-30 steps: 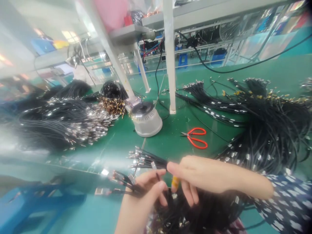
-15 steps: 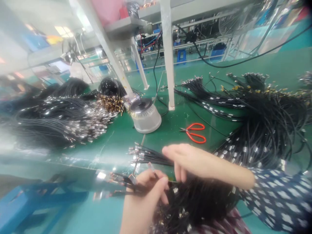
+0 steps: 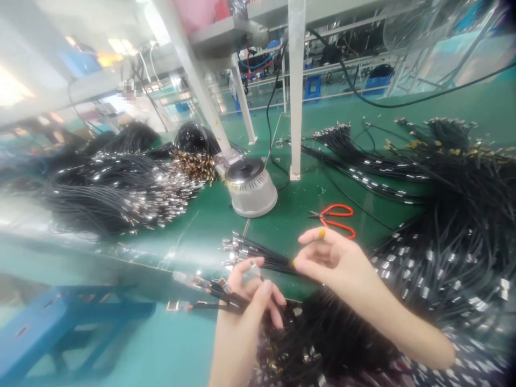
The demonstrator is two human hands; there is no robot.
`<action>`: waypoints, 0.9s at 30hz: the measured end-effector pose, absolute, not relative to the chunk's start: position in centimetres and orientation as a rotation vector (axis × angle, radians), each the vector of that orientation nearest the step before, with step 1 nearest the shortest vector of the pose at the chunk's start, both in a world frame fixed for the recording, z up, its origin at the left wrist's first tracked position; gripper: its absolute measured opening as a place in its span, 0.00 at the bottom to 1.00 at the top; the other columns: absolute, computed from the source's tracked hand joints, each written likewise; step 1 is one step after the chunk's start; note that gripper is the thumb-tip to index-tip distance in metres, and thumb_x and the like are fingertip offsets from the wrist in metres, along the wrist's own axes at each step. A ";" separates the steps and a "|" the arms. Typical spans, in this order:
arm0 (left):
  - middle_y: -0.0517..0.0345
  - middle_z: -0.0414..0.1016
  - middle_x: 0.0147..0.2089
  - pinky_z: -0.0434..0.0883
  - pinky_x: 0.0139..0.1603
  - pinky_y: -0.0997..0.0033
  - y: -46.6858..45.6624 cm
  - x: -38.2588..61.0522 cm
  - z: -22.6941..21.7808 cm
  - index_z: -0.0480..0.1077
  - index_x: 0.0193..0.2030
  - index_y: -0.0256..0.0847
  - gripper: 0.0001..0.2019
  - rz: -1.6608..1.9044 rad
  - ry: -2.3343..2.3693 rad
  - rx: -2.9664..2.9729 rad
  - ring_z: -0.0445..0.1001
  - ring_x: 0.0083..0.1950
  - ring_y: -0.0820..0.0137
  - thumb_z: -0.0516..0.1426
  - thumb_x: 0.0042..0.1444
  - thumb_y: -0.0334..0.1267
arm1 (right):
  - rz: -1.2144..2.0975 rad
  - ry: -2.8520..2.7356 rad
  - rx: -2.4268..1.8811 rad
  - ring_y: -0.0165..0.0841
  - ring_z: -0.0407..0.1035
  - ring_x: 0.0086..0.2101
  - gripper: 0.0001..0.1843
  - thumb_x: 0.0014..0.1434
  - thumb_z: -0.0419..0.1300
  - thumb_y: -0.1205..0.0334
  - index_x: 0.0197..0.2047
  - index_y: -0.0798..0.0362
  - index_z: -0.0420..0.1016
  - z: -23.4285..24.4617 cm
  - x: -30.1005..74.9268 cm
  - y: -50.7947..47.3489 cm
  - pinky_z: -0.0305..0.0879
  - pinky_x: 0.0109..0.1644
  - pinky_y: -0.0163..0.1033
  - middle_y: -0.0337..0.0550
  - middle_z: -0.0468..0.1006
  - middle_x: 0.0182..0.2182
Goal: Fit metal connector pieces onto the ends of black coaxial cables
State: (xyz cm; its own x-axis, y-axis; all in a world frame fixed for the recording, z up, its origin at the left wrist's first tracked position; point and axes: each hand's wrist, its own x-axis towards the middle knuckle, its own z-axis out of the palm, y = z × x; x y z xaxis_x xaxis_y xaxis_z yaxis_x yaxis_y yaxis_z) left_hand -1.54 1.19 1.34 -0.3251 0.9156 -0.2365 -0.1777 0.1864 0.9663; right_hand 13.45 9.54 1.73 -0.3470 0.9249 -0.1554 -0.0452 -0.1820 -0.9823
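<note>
Left hand [image 3: 250, 309]: closed around several black cables [image 3: 217, 293], whose metal-tipped ends project leftward over the edge of the worktop [image 3: 294, 209]; a single connector [image 3: 255, 266] stands at its fingertips. The grip presumably keeps the gathered ends apart from the single one.

Right hand [image 3: 328, 258]: loosely curled, a yellow band [image 3: 322, 233] on one finger; whether anything is pinched cannot be told.

Small bundle [image 3: 270, 257]: on the worktop, tips leftward, likely laid parallel to keep the ends even. It lies just beyond the left hand and runs to the right hand's thumb.

Red-handled scissors [image 3: 338, 209]: just beyond the right hand, partly covered by it, apparently set down within reach.

Loose cable pile [image 3: 346, 328]: below the right hand and to the right of the left hand, seemingly heaped close for easy access.
</note>
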 end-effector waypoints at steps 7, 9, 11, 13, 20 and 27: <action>0.62 0.77 0.22 0.65 0.21 0.76 0.7 -0.3 2.6 0.63 0.58 0.39 0.23 1.290 1.512 0.825 0.69 0.16 0.74 0.59 0.55 0.36 | 1.853 -1.368 -0.922 0.28 0.69 0.26 0.16 0.47 0.68 0.67 0.39 0.53 0.69 3.1 13.4 9.4 0.63 0.32 0.33 0.36 0.77 0.25; 0.62 0.77 0.22 0.65 0.21 0.76 0.6 -0.1 2.9 0.66 0.58 0.38 0.23 1.281 1.512 0.826 0.69 0.17 0.74 0.59 0.55 0.36 | 1.877 -1.398 -0.918 0.27 0.68 0.26 0.16 0.48 0.67 0.69 0.39 0.53 0.69 3.5 13.2 9.3 0.63 0.32 0.34 0.35 0.77 0.25; 0.62 0.77 0.22 0.66 0.22 0.76 0.5 0.1 3.1 0.67 0.59 0.38 0.23 1.266 1.518 0.838 0.69 0.17 0.75 0.59 0.56 0.35 | 1.887 -1.420 -0.924 0.26 0.68 0.26 0.16 0.48 0.67 0.69 0.39 0.53 0.68 3.8 13.2 9.3 0.63 0.33 0.34 0.34 0.76 0.25; 0.62 0.76 0.22 0.67 0.22 0.76 0.4 0.1 3.2 0.67 0.59 0.39 0.23 1.245 1.524 0.850 0.70 0.17 0.75 0.59 0.56 0.35 | 1.882 -1.436 -0.930 0.26 0.67 0.26 0.16 0.48 0.67 0.69 0.39 0.53 0.68 4.0 13.2 9.4 0.62 0.32 0.34 0.34 0.76 0.25; 0.62 0.77 0.23 0.68 0.24 0.77 0.2 -0.1 3.2 0.69 0.58 0.42 0.22 1.230 1.511 0.877 0.70 0.18 0.75 0.59 0.56 0.34 | 1.868 -1.470 -0.920 0.26 0.66 0.26 0.15 0.49 0.66 0.70 0.39 0.53 0.68 4.0 13.3 9.3 0.62 0.32 0.34 0.33 0.75 0.25; 0.62 0.77 0.23 0.68 0.24 0.77 0.2 -0.1 3.1 0.69 0.58 0.43 0.22 1.235 1.496 0.870 0.70 0.19 0.75 0.59 0.55 0.34 | 1.892 -1.459 -0.914 0.26 0.66 0.26 0.15 0.50 0.66 0.69 0.39 0.53 0.67 4.0 13.4 9.4 0.62 0.32 0.34 0.33 0.75 0.25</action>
